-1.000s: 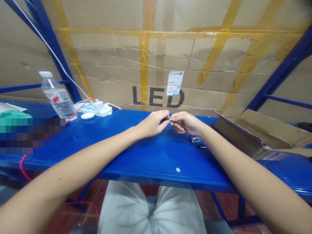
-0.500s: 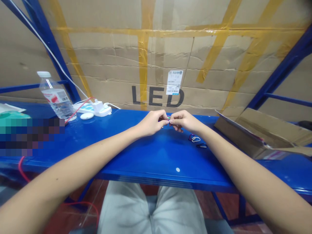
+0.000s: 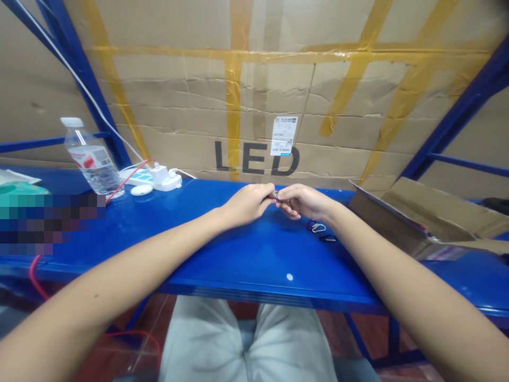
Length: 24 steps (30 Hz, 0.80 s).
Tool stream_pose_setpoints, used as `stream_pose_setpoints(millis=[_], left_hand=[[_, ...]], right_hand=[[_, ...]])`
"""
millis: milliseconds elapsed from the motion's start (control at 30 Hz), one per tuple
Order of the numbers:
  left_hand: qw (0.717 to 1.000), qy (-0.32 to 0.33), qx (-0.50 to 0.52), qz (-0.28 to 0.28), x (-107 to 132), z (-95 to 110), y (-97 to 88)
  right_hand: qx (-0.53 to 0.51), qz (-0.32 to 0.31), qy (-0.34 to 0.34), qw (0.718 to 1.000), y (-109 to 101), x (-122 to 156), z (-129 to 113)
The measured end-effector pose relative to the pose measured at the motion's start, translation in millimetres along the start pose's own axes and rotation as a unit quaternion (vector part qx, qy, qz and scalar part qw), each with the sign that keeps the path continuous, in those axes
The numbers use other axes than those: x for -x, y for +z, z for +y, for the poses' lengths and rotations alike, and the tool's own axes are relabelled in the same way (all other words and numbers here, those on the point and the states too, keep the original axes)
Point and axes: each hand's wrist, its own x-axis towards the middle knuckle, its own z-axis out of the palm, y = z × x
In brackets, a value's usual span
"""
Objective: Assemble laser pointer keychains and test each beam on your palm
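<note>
My left hand [image 3: 251,205] and my right hand [image 3: 305,200] meet over the middle of the blue table [image 3: 238,260]. Between their fingertips is a small bundle with thin green and purple edges, apparently coloured carabiners [image 3: 277,194]. Most of it is hidden by the fingers, so its number of pieces cannot be told. Both hands are closed on it in a pinch, thumbs against forefingers. Beside my right wrist lie a silver carabiner [image 3: 318,228], a purple one [image 3: 309,225] touching or overlapping it, and a black carabiner [image 3: 328,238] nearer me.
An open cardboard box [image 3: 421,212] stands at the right. At the left are a water bottle [image 3: 89,159], a white power strip [image 3: 170,183] with plugs and cables, and a round white case [image 3: 141,190]. A large taped carton [image 3: 178,106] rises behind the table.
My left hand has rolled, showing more of its back. My right hand has turned slightly, its lower fingers now more visible under the bundle. The carabiners on the table stay put.
</note>
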Motion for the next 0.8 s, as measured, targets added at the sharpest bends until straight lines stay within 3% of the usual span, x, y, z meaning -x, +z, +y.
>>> stream_pose_setpoints(millis=[100,200,300,400,533,700,800], left_hand=[[1.000,-0.026,0.005,-0.004,-1,-2,-0.7],[0.998,-0.056,0.013,0.001,-1,-5,-0.5],[0.997,-0.077,0.009,-0.004,0,-10,0.4],[0.997,-0.081,-0.006,-0.012,0,-12,1.1],[0.997,-0.072,-0.019,-0.018,0,-13,1.6],[0.997,-0.058,-0.042,-0.028,1,-14,1.9],[0.997,-0.050,-0.053,-0.030,0,-14,1.1]], right_hand=[[0.181,0.029,0.002,0.983,-9,8,-11],[0.390,0.117,-0.005,0.914,-34,14,-15],[0.500,0.082,0.079,0.859,-60,16,-7],[0.530,0.059,0.143,0.834,-72,15,5],[0.512,0.053,0.164,0.842,-59,8,14],[0.475,0.066,-0.030,0.877,-29,-4,16],[0.460,0.045,-0.083,0.883,-22,-6,14]])
